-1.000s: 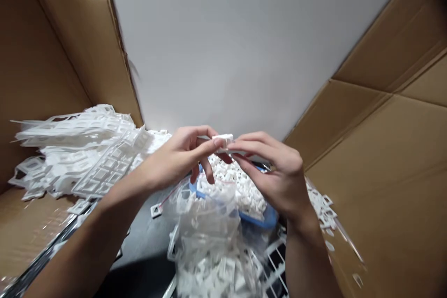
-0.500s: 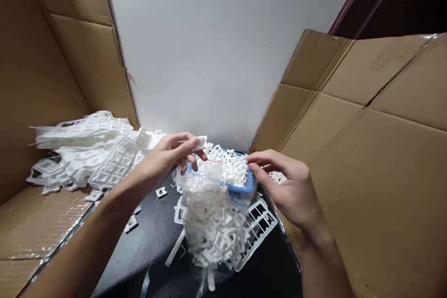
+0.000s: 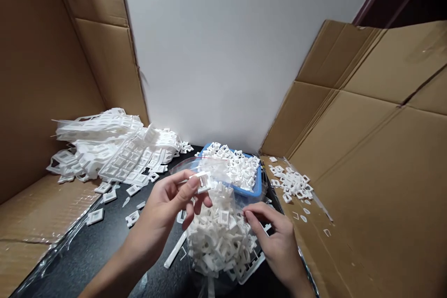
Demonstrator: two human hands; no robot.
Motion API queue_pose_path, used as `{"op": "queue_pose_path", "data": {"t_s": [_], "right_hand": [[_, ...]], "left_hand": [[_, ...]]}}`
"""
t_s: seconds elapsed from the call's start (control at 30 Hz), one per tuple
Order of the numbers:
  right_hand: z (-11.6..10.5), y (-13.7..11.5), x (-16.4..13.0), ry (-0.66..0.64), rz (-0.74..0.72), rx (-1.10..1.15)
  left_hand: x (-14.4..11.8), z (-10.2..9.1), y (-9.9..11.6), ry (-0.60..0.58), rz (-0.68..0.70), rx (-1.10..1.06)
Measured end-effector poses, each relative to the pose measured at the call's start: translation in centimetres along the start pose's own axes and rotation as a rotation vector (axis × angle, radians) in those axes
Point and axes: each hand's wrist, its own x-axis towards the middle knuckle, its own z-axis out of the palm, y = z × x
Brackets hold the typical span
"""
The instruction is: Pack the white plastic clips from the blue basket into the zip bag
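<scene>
My left hand (image 3: pixel 171 202) pinches a small white square plastic frame (image 3: pixel 202 181) between thumb and forefinger, its other fingers loosely curled. The hand is above a transparent plastic bag (image 3: pixel 218 242) filled with similar white pieces. At the right side of the bag my right hand (image 3: pixel 274 237) has thumb and forefinger pressed together; what is between them, if anything, is too small to tell. Behind the bag a blue basket (image 3: pixel 256 191) holds a heap of white pieces (image 3: pixel 240 167). A white lattice sheet (image 3: pixel 253 270) lies partly hidden under the bag.
White sheets and frames (image 3: pixel 118 153) are piled at the left. Loose frames (image 3: pixel 96 216) lie on the black table (image 3: pixel 118 242). More pieces (image 3: pixel 291 184) and thin scraps rest on cardboard (image 3: pixel 366 163) at the right. A white strip (image 3: pixel 175 250) lies left of the bag.
My left hand has come down and nearer with the white plastic frame. My right hand has moved from the basket's edge down to the bag's side, its fingers closing together. The view has shifted.
</scene>
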Motion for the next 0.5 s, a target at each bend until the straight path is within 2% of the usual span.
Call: {"op": "queue_pose_path", "data": {"t_s": [0.13,0.23,0.3,0.4,0.5], "right_hand": [[-1.3,3.2,-2.5,0.147,0.178,0.062],[-1.7,5.2,-4.8,0.275,0.31,0.14],[-1.6,6.0,-6.2,0.364,0.4,0.165],[-1.2,6.1,-8.0,0.531,0.494,0.14],[-1.4,4.8,-10.0,0.758,0.494,0.012]], "left_hand": [[1.4,-1.3,0.9,0.068,0.069,0.104],[3.1,-2.3,2.0,0.135,0.167,0.379],[4.3,-3.0,2.6,0.114,0.202,0.58],[6.2,-4.1,3.0,0.082,0.246,0.833],[7.9,-5.2,3.1,0.01,0.206,0.943]]}}
